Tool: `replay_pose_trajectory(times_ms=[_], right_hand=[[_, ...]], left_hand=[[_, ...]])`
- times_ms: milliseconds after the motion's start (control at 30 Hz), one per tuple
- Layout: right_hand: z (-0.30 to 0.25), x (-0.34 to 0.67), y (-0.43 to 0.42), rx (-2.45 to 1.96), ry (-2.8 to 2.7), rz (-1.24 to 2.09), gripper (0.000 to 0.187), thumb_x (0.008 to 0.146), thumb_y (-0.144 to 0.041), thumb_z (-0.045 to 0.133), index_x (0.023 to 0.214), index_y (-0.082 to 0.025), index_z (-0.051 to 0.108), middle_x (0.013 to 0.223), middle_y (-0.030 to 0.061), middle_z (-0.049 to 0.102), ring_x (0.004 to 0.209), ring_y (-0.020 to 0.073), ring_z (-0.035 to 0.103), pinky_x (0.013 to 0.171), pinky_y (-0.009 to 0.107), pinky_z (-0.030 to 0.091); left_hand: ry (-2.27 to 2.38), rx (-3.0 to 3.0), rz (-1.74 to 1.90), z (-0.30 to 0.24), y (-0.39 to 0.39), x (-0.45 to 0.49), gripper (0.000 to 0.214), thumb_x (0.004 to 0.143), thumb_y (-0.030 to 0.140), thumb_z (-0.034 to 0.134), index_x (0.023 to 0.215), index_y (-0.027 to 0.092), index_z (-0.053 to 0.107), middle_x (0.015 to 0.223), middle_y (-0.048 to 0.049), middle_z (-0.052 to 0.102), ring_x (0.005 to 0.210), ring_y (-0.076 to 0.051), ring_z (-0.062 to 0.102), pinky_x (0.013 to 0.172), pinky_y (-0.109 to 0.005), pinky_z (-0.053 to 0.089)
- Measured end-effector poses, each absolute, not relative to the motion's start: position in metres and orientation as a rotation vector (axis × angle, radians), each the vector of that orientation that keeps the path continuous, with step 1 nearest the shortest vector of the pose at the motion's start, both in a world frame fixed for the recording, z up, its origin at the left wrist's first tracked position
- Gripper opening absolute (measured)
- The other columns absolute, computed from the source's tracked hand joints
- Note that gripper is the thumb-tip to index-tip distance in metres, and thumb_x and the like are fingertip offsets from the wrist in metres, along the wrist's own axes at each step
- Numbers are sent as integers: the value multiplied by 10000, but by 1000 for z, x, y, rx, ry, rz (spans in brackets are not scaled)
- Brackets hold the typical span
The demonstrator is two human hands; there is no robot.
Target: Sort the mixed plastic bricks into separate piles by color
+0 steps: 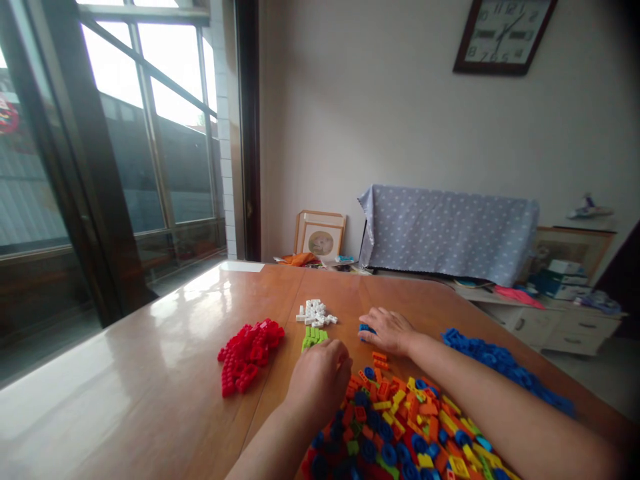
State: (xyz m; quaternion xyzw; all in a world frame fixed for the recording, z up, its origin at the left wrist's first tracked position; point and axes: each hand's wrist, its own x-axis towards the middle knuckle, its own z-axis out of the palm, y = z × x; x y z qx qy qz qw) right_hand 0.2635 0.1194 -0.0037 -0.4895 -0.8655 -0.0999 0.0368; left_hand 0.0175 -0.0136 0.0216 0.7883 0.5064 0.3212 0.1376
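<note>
My left hand rests with fingers curled at the far edge of a mixed pile of plastic bricks, just below a small green group. What its fingers hold, if anything, is hidden. My right hand reaches further out, fingers pressed down on a blue brick on the wooden table. A red group lies left of my left hand. A white group lies beyond the green one. A blue group stretches along the right, beyond my right forearm.
A large window fills the left wall. Behind the table stand a picture frame, a piece of furniture draped in dotted cloth, and a low cabinet with boxes. A clock hangs on the wall.
</note>
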Motion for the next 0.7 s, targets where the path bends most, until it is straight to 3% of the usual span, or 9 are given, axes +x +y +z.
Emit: replay_pose_trajectory(times_ms=[700], right_hand=[[-23, 265, 143, -1314, -2804, -412, 471, 971, -598, 431, 1059, -174, 617, 1059, 133, 650, 988, 269, 594, 844, 351, 437]], left_hand=[[1481, 2283, 903, 23, -12, 17, 139, 904, 304, 521, 844, 227, 621, 917, -58, 681, 811, -188, 607, 678, -267, 369]])
